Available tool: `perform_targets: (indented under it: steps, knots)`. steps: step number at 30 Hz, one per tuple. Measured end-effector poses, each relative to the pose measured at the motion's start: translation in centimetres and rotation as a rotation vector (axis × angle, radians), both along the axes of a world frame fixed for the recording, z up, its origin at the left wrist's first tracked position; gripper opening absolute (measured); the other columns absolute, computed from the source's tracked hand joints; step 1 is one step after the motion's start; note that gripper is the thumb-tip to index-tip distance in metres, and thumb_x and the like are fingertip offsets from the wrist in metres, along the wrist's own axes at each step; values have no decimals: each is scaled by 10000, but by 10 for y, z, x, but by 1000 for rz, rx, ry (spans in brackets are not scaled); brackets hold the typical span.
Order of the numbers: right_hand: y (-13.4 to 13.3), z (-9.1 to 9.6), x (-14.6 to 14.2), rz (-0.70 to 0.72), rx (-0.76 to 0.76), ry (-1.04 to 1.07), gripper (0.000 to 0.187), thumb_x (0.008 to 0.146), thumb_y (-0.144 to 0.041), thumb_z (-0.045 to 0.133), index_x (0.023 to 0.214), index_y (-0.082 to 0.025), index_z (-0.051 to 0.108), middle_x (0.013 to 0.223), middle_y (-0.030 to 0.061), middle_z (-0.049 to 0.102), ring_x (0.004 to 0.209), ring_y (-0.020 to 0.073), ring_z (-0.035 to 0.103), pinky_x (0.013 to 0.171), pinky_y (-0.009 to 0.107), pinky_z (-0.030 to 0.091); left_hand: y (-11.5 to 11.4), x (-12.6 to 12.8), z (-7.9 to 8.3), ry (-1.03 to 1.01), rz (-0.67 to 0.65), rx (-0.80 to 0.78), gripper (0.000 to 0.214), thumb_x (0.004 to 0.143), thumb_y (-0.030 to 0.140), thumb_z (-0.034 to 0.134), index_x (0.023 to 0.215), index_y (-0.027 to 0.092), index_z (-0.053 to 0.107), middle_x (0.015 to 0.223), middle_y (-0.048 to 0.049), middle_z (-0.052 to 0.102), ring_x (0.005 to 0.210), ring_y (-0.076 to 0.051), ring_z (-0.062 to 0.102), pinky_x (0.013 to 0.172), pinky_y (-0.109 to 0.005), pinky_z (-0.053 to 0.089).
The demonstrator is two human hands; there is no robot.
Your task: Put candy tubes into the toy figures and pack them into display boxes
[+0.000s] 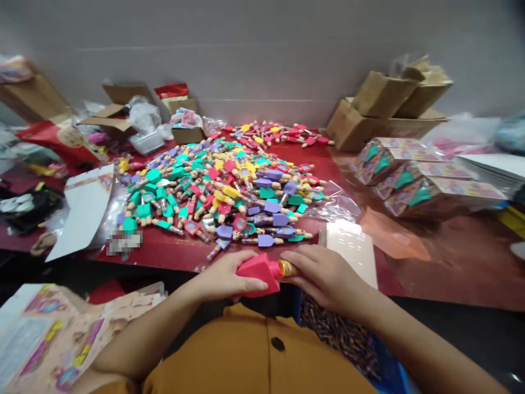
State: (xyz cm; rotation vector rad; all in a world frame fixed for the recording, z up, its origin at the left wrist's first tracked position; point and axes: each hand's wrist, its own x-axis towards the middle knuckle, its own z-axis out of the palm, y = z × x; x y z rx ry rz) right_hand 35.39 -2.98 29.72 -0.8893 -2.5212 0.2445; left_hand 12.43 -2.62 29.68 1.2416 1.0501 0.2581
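Just past the table's front edge, my left hand (227,279) is closed around a red paddle-shaped plastic piece (259,275). My right hand (322,273) grips a small tube with a yellow-and-brown patterned wrap (287,268), which meets the red piece's narrow neck. Whether the two are fully joined I cannot tell. Beyond my hands lies a wide heap of similar plastic pieces (213,180) in green, purple, yellow and red, many with patterned tubes and pale ends. Under my right forearm a blue bin (394,372) holds many small dark wrapped tubes (340,334).
Several printed display boxes (435,169) stand at the right, with brown cartons (369,120) behind. A pale card tray (353,249) lies by my right hand. Open cartons (115,117) and a red bag (65,142) sit at the left. Printed cardboard (69,339) is low at left.
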Motion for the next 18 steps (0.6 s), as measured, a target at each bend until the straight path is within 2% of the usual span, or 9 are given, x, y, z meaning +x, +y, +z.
perform_targets:
  steps: [3, 5, 8, 10, 11, 13, 16, 17, 18]
  knots:
    - [0, 0, -22, 121, 188, -173, 222, 935, -241, 350, 941, -131, 544, 647, 38, 560, 558, 153, 477, 524, 279, 291, -6, -19, -3, 127, -69, 100, 395, 601, 427, 718, 853, 165, 564, 702, 40, 544, 594, -94, 492, 515, -186, 365]
    - [-6, -1, -34, 188, 207, -225, 253, 940, -227, 319, 918, -127, 550, 608, 30, 547, 514, 148, 455, 510, 293, 269, -13, -29, -6, 198, -125, 211, 403, 571, 470, 738, 787, 168, 581, 712, 34, 569, 653, -117, 513, 551, -192, 355]
    - [-17, 0, -49, 235, 137, -254, 265, 939, -227, 321, 877, -132, 561, 587, 27, 534, 496, 145, 447, 506, 302, 263, -23, -40, -13, 262, -210, 306, 411, 594, 533, 707, 781, 182, 602, 707, 18, 604, 641, -137, 547, 527, -201, 339]
    - [-21, 1, -57, 257, 17, -261, 249, 931, -227, 345, 829, -152, 560, 584, 20, 531, 485, 141, 435, 498, 303, 251, -28, -46, -18, 295, -262, 342, 392, 625, 536, 683, 793, 190, 606, 709, 6, 624, 629, -147, 573, 503, -201, 328]
    - [-21, 1, -62, 259, -95, -259, 247, 927, -233, 353, 808, -160, 558, 597, 20, 539, 490, 137, 439, 495, 299, 248, -30, -49, -20, 310, -284, 362, 387, 642, 539, 666, 806, 194, 606, 714, 0, 635, 627, -155, 587, 490, -202, 322]
    - [-17, 0, -70, 188, -456, -252, 271, 919, -296, 371, 769, -164, 555, 639, 27, 564, 530, 128, 466, 500, 275, 257, -31, -56, -24, 358, -322, 440, 385, 675, 552, 626, 833, 202, 600, 723, -13, 653, 629, -179, 614, 470, -211, 313]
    - [-6, -8, -81, -45, -1243, -194, 420, 834, -543, 425, 697, -157, 515, 579, 4, 505, 497, 104, 414, 463, 235, 243, -28, -62, -27, 461, -388, 619, 362, 731, 554, 566, 852, 214, 586, 723, -27, 667, 645, -221, 640, 472, -233, 332]
    - [-2, -11, -84, -103, -1475, -160, 487, 783, -633, 425, 683, -161, 493, 522, -20, 442, 451, 91, 351, 435, 228, 217, -25, -64, -27, 492, -407, 675, 354, 747, 554, 550, 857, 219, 582, 724, -29, 670, 653, -232, 645, 483, -242, 349]
    - [3, -14, -86, -132, -1635, -121, 543, 740, -702, 409, 676, -166, 473, 483, -43, 379, 421, 80, 288, 415, 224, 192, -20, -65, -26, 516, -420, 717, 350, 757, 556, 538, 861, 224, 578, 728, -31, 673, 665, -240, 648, 498, -250, 368]
